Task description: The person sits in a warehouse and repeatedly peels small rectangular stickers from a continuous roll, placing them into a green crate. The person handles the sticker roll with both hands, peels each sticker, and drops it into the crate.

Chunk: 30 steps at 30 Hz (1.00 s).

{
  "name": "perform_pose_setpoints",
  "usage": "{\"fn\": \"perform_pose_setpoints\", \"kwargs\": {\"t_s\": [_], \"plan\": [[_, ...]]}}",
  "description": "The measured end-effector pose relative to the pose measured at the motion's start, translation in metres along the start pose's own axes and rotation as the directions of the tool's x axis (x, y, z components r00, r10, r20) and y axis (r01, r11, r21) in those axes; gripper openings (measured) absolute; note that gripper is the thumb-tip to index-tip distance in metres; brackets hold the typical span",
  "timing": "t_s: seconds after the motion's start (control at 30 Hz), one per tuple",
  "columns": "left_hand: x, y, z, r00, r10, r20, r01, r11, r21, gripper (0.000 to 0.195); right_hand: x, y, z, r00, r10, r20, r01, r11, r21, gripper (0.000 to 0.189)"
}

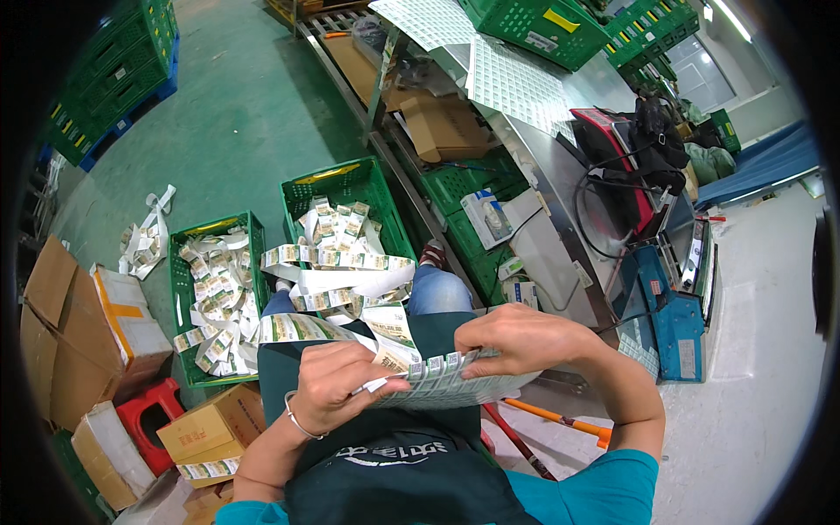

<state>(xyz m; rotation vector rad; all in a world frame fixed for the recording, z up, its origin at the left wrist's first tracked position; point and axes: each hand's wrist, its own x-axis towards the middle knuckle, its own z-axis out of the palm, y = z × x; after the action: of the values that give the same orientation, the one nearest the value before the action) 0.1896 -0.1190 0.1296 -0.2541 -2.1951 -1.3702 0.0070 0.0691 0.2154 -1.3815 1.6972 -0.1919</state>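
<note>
Above my lap, my left hand (341,384) pinches a strip of printed labels (392,331) together with the near corner of a sheet of small code stickers (453,392). My right hand (525,338) grips the sheet's upper edge between thumb and fingers. A row of stickers with printed codes shows between the two hands. From my left hand the strip runs left and forward over my dark apron (394,479). Beyond my knees, a green plastic crate (387,210) holds folded label strips. Another green crate (257,237) to its left is heaped with more strips.
A metal workbench (558,190) on the right carries sticker sheets (518,82), a green crate (538,29) and a red-edged device (617,157). Cardboard boxes (207,426) and a red plastic stool (154,410) stand at left. Loose backing strip (146,243) lies on the floor.
</note>
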Motion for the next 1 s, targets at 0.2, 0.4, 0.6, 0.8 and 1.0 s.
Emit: {"fn": "perform_pose_setpoints", "kwargs": {"t_s": [0.2, 0.4, 0.6, 0.8, 1.0], "plan": [[-0.001, -0.018, 0.007, 0.951, -0.272, 0.145, 0.295, 0.94, -0.174, 0.019, 0.008, 0.004, 0.006, 0.999, 0.015, -0.029, -0.01, 0.987, 0.159, 0.034], [-0.003, -0.04, 0.007, 0.781, -0.543, 0.308, 0.599, 0.515, -0.613, 0.016, 0.021, 0.016, 0.002, 0.996, 0.078, -0.048, -0.058, 0.945, 0.323, 0.029], [-0.006, -0.041, 0.021, 0.708, -0.675, 0.208, 0.628, 0.467, -0.622, 0.013, 0.031, 0.032, 0.012, 0.976, -0.017, -0.218, 0.075, 0.963, 0.258, 0.035], [0.006, -0.03, 0.029, 0.75, -0.654, 0.101, 0.618, 0.637, -0.461, 0.018, 0.038, 0.022, 0.004, 0.902, -0.094, -0.422, 0.189, 0.963, 0.19, 0.033], [0.013, -0.026, 0.03, 0.776, -0.628, 0.066, 0.604, 0.709, -0.364, 0.019, 0.042, 0.015, 0.004, 0.813, -0.183, -0.552, 0.215, 0.977, -0.007, 0.018]]}}
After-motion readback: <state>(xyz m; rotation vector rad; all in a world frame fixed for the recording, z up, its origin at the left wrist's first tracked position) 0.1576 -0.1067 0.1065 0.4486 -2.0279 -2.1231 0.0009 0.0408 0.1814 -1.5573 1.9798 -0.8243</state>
